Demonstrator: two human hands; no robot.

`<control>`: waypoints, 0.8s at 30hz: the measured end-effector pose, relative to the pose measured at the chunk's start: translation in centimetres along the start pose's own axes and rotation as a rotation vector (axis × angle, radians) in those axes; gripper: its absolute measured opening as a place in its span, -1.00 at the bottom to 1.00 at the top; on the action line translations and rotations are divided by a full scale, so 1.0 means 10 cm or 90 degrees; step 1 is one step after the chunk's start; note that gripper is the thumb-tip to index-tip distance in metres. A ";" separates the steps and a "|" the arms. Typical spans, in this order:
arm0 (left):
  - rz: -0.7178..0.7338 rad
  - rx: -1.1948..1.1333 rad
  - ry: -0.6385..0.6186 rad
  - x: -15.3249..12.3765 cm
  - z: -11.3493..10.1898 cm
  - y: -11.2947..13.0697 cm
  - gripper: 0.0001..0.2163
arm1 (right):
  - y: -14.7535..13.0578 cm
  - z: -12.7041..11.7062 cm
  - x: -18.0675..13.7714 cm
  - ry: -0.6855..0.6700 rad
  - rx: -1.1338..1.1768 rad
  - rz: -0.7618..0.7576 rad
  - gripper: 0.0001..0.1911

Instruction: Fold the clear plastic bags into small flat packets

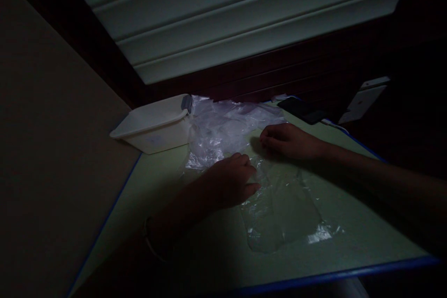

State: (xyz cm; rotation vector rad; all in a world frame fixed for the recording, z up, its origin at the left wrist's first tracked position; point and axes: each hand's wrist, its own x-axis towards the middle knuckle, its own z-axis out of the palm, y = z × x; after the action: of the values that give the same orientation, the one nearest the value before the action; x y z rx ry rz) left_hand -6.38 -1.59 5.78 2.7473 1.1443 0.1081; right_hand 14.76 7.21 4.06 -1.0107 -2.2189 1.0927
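Probably for easy reach, a clear plastic bag (296, 212) is spread lower centre — beside it, left hand (233, 180) and right hand (284, 140) are curled, any grasp indiscernible.

Two hands (230, 181) mid-frame, one bracelet (148, 240) lower left, one bin (164, 136) centre-left, one table (352, 191), plastic bags (230, 123) I honestly can't count.

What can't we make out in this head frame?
All in head view:
Left hand: any pinch on the flat clear plastic film, lost in shadow.
Right hand: exact fingertip positions, lost in shadow.
Off-white rectangular plastic bin: inside bottom, hidden by its near wall.
Pale bin mark: wording, if any, too blurred.
Crumpled translucent plastic heap: piece count, hidden by overlap.
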 end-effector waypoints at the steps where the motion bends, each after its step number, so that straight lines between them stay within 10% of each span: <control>1: -0.001 -0.001 -0.001 0.00 0.00 0.00 -0.75 | -0.01 0.00 0.00 0.015 0.010 -0.005 -0.79; 13: -0.011 0.005 -0.015 -0.02 -0.08 0.00 -0.73 | -0.12 0.14 -0.10 -0.100 -0.155 -0.157 -0.83; 24: -0.307 0.157 -0.001 -0.07 -0.27 -0.52 -0.68 | -0.09 0.16 -0.10 -0.152 -0.225 -0.208 -0.84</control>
State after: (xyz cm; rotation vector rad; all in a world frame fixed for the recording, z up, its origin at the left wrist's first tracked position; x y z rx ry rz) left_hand -10.84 1.84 7.51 2.5691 1.8898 -0.1012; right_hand 13.94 5.24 3.82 -0.6347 -2.7186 0.7216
